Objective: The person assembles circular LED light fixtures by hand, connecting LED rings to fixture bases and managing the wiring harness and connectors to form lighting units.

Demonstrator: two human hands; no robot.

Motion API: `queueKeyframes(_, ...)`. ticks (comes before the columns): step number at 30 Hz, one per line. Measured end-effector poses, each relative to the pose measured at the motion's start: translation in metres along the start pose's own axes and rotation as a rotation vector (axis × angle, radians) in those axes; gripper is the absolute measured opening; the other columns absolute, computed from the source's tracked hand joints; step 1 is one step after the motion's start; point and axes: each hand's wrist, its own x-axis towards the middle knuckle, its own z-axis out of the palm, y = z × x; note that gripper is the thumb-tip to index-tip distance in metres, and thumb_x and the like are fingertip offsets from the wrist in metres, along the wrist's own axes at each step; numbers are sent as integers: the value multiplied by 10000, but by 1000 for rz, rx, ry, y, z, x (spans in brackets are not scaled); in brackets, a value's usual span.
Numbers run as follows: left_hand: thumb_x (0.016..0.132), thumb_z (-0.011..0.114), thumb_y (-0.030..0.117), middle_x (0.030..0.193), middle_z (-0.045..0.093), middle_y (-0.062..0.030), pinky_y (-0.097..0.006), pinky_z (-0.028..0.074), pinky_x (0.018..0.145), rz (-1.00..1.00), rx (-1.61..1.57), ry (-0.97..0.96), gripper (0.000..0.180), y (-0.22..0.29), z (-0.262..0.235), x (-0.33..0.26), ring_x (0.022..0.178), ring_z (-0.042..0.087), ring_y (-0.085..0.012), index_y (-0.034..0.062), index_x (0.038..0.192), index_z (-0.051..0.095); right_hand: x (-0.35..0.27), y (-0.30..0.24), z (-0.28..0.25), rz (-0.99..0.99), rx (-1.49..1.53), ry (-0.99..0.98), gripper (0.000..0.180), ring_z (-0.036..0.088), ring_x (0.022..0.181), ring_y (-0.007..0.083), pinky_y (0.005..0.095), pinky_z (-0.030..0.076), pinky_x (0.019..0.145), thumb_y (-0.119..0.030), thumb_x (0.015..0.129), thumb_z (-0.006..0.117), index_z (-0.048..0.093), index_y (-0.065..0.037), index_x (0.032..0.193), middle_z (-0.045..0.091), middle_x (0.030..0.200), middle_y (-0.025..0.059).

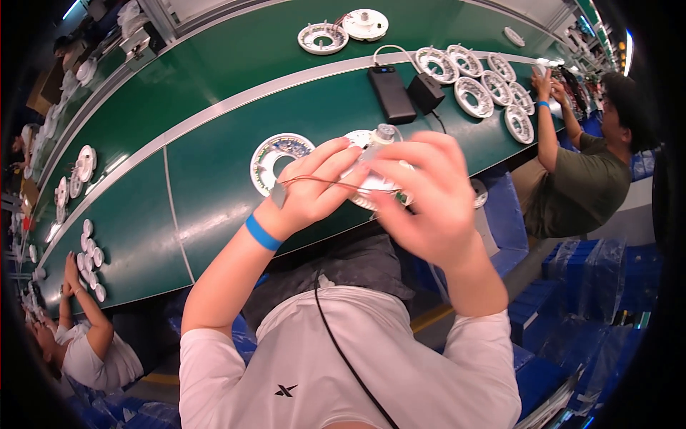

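In front of me is a white round housing (361, 199) with a grey-topped cylinder (386, 131) rising from it, partly hidden by my hands. My left hand (318, 182), with a blue wristband, is closed at its left side, fingers together against it. Thin brown and red wires (314, 178) run across that hand to a small grey piece (278, 194) by the wrist. Over the housing's right side hovers my right hand (429, 196), smeared by motion; its grip is unclear. A white ring with a circuit board (266, 166) lies beside my left hand.
Behind my hands stand a black power bank (391, 94) with a white cable and a black box-shaped adapter (426, 93). Several white rings (474, 98) lie to the right. Two round parts (323, 38) sit beyond the metal rail. People work at both sides.
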Motion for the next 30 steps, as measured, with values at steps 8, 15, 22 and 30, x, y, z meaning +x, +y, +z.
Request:
queueKeyframes(8, 958, 635, 209, 1457, 563, -103, -444, 454, 1114, -191, 97, -381, 422, 19, -5, -13, 1354, 507, -351, 190, 1379, 641, 51, -44, 48, -167, -5, -287, 341, 644, 981, 319, 421, 525, 792, -58, 710, 757, 704, -29, 1046, 693, 1072, 114)
queueKeyframes(15, 874, 697, 142, 1364, 625, -153, -502, 490, 1057, -665, -640, -92, 465, 18, -12, -43, 1285, 575, -391, 115, 1338, 666, 53, -50, 61, -185, 118, -453, 289, 665, 941, 271, 390, 541, 744, -38, 722, 747, 709, -59, 1008, 703, 1031, 80)
queueKeyframes(22, 752, 719, 41, 1175, 676, -125, -355, 641, 747, -60, 169, -19, 390, 13, -38, -46, 1112, 680, -330, 103, 1138, 705, 41, -10, -6, 582, 792, 68, 299, 633, 766, 117, 228, 503, 622, 47, 945, 658, 651, 93, 1240, 699, 988, 133)
queueKeyframes(30, 762, 708, -1, 1214, 670, -145, -372, 647, 759, -39, 105, 51, 415, 20, -31, -51, 1119, 669, -346, 85, 1167, 674, 22, 8, -9, 320, 732, 198, 347, 501, 759, 146, 283, 468, 638, 4, 1035, 516, 572, 62, 1372, 592, 956, 119)
